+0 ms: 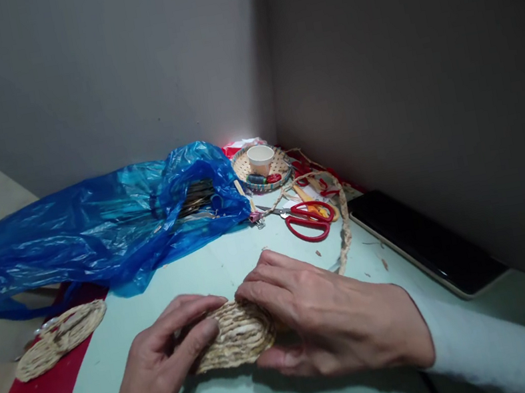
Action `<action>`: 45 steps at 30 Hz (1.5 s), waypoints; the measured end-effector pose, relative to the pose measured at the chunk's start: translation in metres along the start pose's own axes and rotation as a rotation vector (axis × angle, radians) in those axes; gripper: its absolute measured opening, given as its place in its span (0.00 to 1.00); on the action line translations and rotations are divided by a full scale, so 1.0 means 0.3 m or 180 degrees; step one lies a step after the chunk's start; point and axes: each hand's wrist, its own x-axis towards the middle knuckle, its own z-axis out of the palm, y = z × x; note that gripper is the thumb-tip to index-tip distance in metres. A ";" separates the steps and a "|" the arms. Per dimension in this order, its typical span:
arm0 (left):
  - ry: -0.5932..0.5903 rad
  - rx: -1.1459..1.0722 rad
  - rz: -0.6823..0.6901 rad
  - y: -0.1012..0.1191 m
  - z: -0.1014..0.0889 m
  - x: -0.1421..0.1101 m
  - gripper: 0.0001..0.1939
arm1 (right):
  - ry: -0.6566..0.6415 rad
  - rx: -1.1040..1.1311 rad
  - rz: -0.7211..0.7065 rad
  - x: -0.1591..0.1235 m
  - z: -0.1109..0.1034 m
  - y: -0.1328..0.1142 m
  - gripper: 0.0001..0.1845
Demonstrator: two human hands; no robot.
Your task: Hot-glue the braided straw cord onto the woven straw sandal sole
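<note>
Head view: woven oval [61, 337] leftmost. Left hand [154, 375], fingers narrow, pinches straw piece [241, 337] over surface [195, 276]; right hand [335, 319], fingers curled, grips right end. I'd grip evenly, lightly, so rows lie flat.

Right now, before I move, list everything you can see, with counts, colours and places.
Held woven piece: one, straw, between the hands
Other woven piece: one, straw, far left
Plastic bag: one, blue, left and centre
Shallow basket: one, tan, back centre
Cup: one, white, in the basket
Scissors: one pair, red handles, beyond the right hand
Braided cord: one, straw, right of the scissors
Flat device: one, black, right
Tabletop: one, pale green, underneath
Small scraps: uncountable, mixed, back right
Left hand, right hand: bare, front
</note>
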 end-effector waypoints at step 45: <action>0.0079 -0.0022 0.0227 0.010 0.038 -0.014 0.11 | 0.0168 -0.0210 -0.0711 0.007 0.012 0.050 0.23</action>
